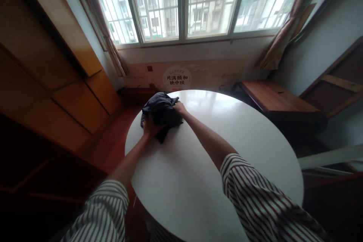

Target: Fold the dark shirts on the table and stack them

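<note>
A bunched dark cloth item point(161, 106), which looks like a garment, lies at the far left edge of the white round table point(215, 151). My left hand point(151, 125) grips its near left side, with the fingers partly lost in the dark folds. At its right side, my right hand point(179, 108) is closed on an edge of the fabric. A dark flap of the cloth hangs toward me onto the tabletop, between my two hands. What kind of garment it is, I cannot make out.
Beyond the table stands a wall with a printed banner point(204, 73) under barred windows point(184, 3). A wooden side table point(283, 96) is at the right. Yellow-brown cabinets point(70, 94) line the left, above a reddish floor point(109, 145).
</note>
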`<action>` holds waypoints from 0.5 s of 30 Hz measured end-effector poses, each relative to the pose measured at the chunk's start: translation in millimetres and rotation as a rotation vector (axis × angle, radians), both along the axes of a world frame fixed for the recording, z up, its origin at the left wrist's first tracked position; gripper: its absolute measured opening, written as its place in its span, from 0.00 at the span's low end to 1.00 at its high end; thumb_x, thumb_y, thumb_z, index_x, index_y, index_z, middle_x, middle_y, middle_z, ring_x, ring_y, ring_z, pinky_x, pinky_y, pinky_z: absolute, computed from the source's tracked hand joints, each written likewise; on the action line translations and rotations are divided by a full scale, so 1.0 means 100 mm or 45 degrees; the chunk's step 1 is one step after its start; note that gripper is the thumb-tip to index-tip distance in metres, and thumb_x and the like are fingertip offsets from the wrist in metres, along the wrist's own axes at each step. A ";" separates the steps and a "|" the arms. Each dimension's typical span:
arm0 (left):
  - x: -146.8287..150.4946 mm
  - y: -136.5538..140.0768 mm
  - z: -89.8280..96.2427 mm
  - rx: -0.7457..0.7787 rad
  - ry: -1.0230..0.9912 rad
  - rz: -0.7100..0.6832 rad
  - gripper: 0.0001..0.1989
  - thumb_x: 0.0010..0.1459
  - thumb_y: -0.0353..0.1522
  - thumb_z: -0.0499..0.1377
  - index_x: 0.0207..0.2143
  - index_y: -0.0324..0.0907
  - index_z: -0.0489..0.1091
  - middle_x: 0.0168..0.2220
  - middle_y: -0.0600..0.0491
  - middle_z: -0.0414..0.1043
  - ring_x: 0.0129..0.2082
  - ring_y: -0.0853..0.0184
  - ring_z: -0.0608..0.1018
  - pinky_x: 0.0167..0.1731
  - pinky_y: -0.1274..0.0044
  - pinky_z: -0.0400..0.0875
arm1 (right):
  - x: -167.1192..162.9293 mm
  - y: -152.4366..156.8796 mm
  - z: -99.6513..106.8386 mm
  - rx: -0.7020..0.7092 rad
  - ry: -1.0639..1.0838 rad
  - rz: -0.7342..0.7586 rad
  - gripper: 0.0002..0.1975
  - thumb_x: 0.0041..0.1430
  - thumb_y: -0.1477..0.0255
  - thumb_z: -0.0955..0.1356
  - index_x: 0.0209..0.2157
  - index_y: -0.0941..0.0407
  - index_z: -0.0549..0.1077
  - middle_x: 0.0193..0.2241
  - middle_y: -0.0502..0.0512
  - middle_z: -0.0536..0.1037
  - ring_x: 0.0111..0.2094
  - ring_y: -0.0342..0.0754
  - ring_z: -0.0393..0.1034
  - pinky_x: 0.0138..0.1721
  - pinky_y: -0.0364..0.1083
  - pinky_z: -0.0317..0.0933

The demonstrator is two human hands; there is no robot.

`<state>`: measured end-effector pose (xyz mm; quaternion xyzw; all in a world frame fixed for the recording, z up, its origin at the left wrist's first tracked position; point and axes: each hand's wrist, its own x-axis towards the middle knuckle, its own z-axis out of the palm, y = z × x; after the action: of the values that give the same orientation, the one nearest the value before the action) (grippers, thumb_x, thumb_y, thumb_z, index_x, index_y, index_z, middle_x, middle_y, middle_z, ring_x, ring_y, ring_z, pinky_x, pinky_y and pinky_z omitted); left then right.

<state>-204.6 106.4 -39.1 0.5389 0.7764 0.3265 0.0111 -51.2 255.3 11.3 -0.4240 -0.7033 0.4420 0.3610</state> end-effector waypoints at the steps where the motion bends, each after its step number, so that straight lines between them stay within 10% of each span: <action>1: 0.02 0.05 0.02 -0.029 -0.007 0.037 0.64 0.41 0.53 0.71 0.68 0.31 0.43 0.67 0.24 0.45 0.64 0.32 0.58 0.61 0.52 0.55 | -0.02 0.02 0.00 -0.005 -0.035 -0.042 0.10 0.53 0.72 0.71 0.39 0.57 0.77 0.40 0.61 0.81 0.51 0.65 0.71 0.55 0.57 0.61; 8: 0.02 0.23 0.08 -0.148 0.039 0.181 0.61 0.42 0.56 0.68 0.69 0.38 0.42 0.68 0.30 0.48 0.64 0.38 0.61 0.61 0.52 0.54 | 0.21 0.00 -0.17 0.014 -0.087 -0.155 0.26 0.63 0.58 0.65 0.58 0.56 0.67 0.55 0.64 0.73 0.58 0.58 0.65 0.59 0.53 0.56; 15: 0.04 0.24 0.10 -0.145 0.035 0.236 0.61 0.42 0.57 0.67 0.69 0.39 0.44 0.68 0.30 0.49 0.65 0.38 0.59 0.62 0.51 0.53 | 0.35 -0.06 -0.41 -0.039 -0.017 -0.088 0.30 0.62 0.55 0.62 0.57 0.64 0.66 0.53 0.71 0.73 0.51 0.58 0.69 0.51 0.56 0.63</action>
<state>-201.0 130.8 -29.0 0.4678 0.8403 0.2740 0.0009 -16.7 249.0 -30.1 -0.4564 -0.6837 0.4371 0.3650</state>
